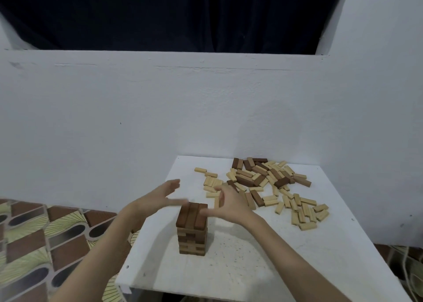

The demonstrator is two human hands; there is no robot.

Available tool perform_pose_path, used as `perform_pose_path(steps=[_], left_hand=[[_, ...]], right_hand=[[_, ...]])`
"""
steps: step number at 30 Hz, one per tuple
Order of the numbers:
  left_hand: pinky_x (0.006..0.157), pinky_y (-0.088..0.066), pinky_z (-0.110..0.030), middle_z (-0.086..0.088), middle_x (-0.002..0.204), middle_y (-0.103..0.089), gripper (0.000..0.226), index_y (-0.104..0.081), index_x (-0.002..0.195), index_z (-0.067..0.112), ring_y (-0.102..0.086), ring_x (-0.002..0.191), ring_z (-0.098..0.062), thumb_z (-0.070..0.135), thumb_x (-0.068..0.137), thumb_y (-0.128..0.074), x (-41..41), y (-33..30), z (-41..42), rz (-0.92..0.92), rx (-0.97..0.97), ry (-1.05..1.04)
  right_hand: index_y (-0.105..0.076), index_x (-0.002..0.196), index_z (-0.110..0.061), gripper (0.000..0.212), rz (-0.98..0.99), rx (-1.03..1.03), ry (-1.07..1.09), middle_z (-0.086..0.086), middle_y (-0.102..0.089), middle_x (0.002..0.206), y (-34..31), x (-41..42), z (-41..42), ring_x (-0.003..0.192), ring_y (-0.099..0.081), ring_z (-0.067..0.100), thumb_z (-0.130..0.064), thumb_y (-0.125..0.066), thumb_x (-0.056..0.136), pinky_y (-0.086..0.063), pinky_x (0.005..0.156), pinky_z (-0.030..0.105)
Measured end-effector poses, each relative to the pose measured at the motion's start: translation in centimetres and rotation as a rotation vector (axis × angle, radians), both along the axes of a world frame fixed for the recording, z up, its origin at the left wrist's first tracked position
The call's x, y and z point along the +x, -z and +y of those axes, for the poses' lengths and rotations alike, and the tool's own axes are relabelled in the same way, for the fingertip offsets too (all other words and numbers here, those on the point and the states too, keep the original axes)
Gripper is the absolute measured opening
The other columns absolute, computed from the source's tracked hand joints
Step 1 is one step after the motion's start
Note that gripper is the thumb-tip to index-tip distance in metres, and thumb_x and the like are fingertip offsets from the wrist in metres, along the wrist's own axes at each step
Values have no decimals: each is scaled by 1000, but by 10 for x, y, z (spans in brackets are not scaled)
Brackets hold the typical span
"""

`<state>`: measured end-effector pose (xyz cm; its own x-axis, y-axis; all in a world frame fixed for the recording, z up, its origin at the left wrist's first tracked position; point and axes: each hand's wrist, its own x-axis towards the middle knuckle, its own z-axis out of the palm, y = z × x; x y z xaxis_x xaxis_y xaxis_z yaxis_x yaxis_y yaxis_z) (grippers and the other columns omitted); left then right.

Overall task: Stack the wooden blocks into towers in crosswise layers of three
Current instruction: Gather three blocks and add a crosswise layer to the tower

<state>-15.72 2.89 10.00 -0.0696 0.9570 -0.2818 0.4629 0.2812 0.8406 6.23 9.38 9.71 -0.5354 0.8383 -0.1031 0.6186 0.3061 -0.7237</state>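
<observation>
tower [191,228] near table's [251,267] front-left, loose blocks [263,187] scattered behind and right of it

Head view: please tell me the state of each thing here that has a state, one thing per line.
Tower: upright on the white table, several crosswise layers, top layer three dark blocks.
Loose blocks: scattered flat behind and right of the tower, unstacked.
Left hand: open, beside the tower top, blurred.
Right hand: open, holding nothing, fingers at the top layer's right edge.
</observation>
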Motion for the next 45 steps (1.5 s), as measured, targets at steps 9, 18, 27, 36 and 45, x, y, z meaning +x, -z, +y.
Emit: perform_pose_path(steps=[9, 18, 27, 36, 45], left_hand=[[58, -23, -27, -6, 82, -11, 86, -41, 106, 0, -10, 75, -19, 80, 75, -33, 25, -6, 5, -421, -341, -352], [71, -49, -33, -21, 124, -43, 103, -5, 143, -13, -55, 98, -26, 70, 87, -28, 44, -13, 2, -581, -323, -314], [116, -15, -40, -5, 158, -13, 75, -16, 149, 15, -12, 145, -22, 54, 91, -43, 30, -19, -2, -162, -109, -174], [118, -13, -36, 8, 149, -31, 124, -6, 149, 18, -2, 145, -13, 36, 58, -88, 29, -4, 6, 685, -9, 351], [103, -39, -33, 0, 140, -39, 121, -7, 148, 21, -37, 129, -20, 23, 58, -88, 37, 2, 9, 680, -19, 346]], right_hand=[[-14, 148, 4, 93, 601, -931, 318, 19, -44, 134, -29, -11, -18, 110, -54, 28, -66, -37, 91, -42, 96, 27], [-24, 146, 4, 84, 635, -987, 286, 22, -49, 135, -48, -19, -40, 122, -52, 34, -63, -24, 95, -42, 88, 38], [-23, 148, -8, 63, 396, -717, 169, 10, -34, 146, -36, -13, -23, 133, -33, 20, -36, -49, 98, -24, 114, 35], [19, 150, -24, 139, -304, 10, -243, 10, -34, 149, -3, -5, -18, 135, -35, 30, -43, -87, 61, -36, 107, 44], [16, 151, -19, 134, -379, 252, -334, 8, -57, 112, -3, -24, -18, 106, -51, 26, -47, -82, 65, -42, 90, 41]])
